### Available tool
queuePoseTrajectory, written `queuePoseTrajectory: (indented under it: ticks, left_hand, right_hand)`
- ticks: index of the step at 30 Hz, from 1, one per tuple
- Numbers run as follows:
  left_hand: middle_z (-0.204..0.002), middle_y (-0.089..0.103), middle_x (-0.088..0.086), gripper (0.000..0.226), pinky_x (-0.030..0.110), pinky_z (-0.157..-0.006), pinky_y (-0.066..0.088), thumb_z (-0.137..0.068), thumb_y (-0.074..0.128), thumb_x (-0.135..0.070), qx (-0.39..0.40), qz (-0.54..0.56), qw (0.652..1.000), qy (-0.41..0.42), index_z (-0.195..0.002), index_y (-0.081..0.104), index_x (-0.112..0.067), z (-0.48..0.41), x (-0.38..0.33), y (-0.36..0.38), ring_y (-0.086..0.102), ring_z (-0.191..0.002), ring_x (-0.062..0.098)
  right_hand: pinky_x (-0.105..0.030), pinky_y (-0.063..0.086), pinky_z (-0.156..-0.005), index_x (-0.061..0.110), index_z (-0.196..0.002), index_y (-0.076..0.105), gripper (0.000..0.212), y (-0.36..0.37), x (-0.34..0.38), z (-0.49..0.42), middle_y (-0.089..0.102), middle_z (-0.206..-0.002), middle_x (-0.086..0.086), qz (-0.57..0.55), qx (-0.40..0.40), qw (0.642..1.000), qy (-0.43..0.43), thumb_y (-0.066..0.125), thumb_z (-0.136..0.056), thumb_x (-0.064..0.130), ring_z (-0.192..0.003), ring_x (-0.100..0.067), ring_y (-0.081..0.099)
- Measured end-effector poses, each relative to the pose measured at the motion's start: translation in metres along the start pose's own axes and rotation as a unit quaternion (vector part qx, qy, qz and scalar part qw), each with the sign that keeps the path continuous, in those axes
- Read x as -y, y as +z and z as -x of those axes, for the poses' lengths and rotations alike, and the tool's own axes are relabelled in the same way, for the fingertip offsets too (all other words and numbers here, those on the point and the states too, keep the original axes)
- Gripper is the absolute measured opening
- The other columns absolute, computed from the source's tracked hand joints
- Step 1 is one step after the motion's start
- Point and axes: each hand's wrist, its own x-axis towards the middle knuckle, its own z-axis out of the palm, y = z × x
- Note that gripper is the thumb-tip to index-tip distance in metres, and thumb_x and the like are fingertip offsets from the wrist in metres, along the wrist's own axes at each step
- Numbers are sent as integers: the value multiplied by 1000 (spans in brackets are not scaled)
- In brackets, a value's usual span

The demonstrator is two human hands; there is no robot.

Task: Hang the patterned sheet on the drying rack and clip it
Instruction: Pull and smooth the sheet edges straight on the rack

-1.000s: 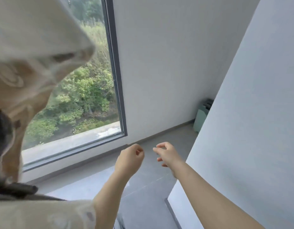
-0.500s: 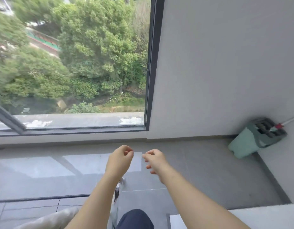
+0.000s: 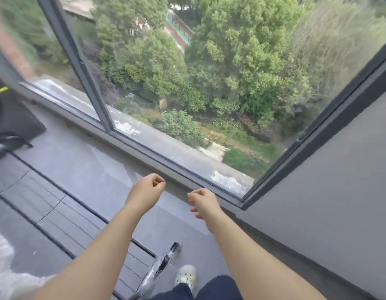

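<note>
1. Reaching forward over the grey tiled floor [image 3: 96, 169], both bare forearms stretched out from the bottom edge of the view.
2. The left hand [image 3: 147, 190] was curled into a loose fist, thumb and fingertips pinched together at the front; nothing could be made out between them.
3. The right hand [image 3: 204, 202] sat just beside it, a small gap apart, fingers bent inward and thumb meeting the forefinger in a narrow pinch; whether it held anything could not be told.
4. The black metal drying rack with thin wire rails [image 3: 64, 217] lay low at the left, running from the left edge toward the bottom centre, below the left forearm.
5. A blurred pale cloth [image 3: 5, 271] showed at the lower left corner, by the rack's near end; whether this was the patterned sheet could not be told, and no pattern was readable on it.
6. A shiny, plastic-wrapped black tube [image 3: 163, 263] of the rack's frame angled up near a white perforated clog [image 3: 185, 276] and a dark trouser leg [image 3: 209, 289].
7. The large dark-framed window [image 3: 94, 87] filled the upper view, with green trees [image 3: 220, 61] far below.
8. A plain grey wall [image 3: 339, 191] stood at the right.
9. A dark object [image 3: 12, 118], blurred, sat at the left edge.
</note>
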Motion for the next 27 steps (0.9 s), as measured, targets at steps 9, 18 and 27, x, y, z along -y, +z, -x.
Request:
queuePoseTrajectory:
  ticks: [9,18,27]
  left_hand:
    - [-98,67,-2,11,26,-76,42,-89,50,-24,-180,77,969,-148,-87,61,-24,-19,23,-55,64,-94,21]
    - [-85,66,-3,11,26,-71,43,-90,53,-23,-435,217,828,-282,-85,61,-28,17,30,-64,63,-88,18]
    - [-84,65,-7,24,41,-88,50,-89,57,-16,-596,259,667,-366,-75,58,-35,131,52,-43,66,-87,22]
  right_hand:
    - [-23,37,-56,13,-94,54,7,69,97,-43,55,-81,0,128,195,969,-79,52,-89,17,-64,-14,52]
    - [-22,34,-54,17,-75,50,17,127,139,-50,52,-85,-5,266,425,857,-117,48,-91,10,-62,-13,48]
    - [-23,39,-58,17,-85,52,8,182,104,25,56,-93,-4,374,582,708,-145,49,-92,16,-68,-14,52]
